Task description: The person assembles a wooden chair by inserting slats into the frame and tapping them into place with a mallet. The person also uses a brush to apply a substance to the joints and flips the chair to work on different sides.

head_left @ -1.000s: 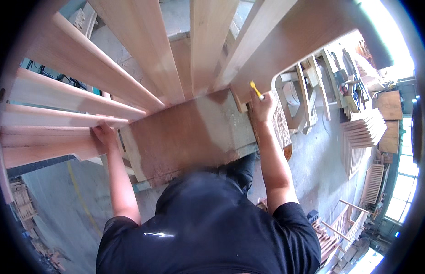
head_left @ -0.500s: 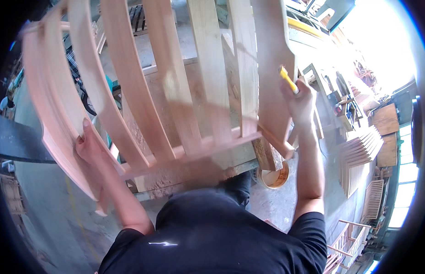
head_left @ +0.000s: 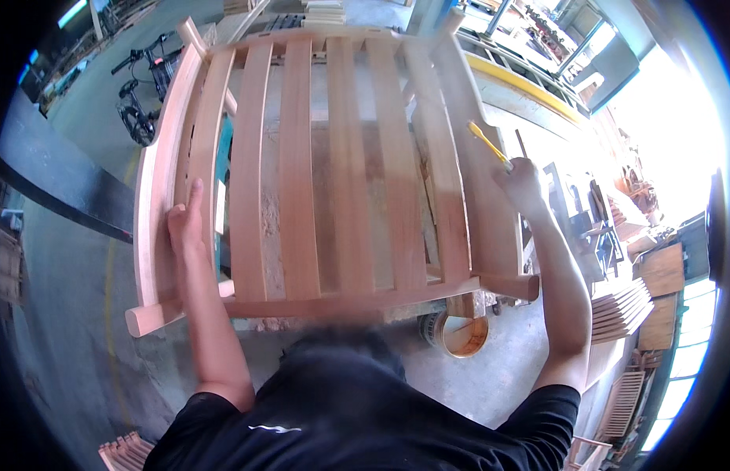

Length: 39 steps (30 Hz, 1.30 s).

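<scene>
Since half a second ago, the slatted frame of pale curved wooden boards [head_left: 333,180] has tilted flatter, its slats now running away from me. My left hand [head_left: 186,228] lies with fingers extended against the frame's left rail. My right hand [head_left: 522,184] is closed around a yellow-handled brush [head_left: 487,144] at the right rail. A round tub of brown liquid [head_left: 463,336] sits on the floor below the frame's near right corner.

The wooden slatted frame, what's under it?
Through the gaps of the wooden slatted frame shows a worn workbench top. Below its near rail sits a round tub of brownish liquid on the concrete floor. The slats cover most of the bench.
</scene>
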Tool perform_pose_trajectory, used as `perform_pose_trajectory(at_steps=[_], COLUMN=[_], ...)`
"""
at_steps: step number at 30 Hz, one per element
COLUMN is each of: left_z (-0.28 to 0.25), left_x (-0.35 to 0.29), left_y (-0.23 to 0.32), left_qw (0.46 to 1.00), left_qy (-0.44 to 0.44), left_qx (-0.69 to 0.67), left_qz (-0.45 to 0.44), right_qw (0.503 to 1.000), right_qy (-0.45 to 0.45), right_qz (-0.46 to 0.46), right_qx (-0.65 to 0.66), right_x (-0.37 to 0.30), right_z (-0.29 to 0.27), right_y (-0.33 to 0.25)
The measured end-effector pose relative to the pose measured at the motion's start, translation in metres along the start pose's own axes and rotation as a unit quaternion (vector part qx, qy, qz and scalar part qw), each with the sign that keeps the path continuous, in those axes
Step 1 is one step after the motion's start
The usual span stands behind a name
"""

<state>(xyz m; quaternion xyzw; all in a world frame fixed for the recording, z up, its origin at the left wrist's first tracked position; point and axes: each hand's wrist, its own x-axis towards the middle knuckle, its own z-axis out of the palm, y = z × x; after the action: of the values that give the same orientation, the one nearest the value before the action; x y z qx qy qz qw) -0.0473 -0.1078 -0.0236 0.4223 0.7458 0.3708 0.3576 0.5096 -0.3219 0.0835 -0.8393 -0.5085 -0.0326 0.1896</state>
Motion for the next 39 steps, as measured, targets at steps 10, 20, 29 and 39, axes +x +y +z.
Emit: perform_pose_trajectory(at_steps=[10,20,29,39], left_z=[0.001,0.036,0.078,0.082], left_x=[-0.016,-0.241,-0.294,-0.306], left_y=[0.018,0.02,-0.018,-0.02], left_qw=[0.985,0.739,0.684,0.686], left_qy=[-0.068,-0.274,-0.148,-0.13], left_qx=[0.15,0.264,0.415,0.425], left_qz=[0.046,0.556,0.582,0.576], right_qw=[0.996,0.913,0.796,0.826], right_qy=[-0.07,0.031,0.271,0.088], right_qz=[-0.037,0.074,0.186,0.229], right_qx=[-0.046,0.4,0.509,0.508], right_x=[0.043,-0.036,-0.265,-0.431], right_z=[0.059,-0.011,-0.035,0.117], right_y=[0.062,0.09,0.095,0.007])
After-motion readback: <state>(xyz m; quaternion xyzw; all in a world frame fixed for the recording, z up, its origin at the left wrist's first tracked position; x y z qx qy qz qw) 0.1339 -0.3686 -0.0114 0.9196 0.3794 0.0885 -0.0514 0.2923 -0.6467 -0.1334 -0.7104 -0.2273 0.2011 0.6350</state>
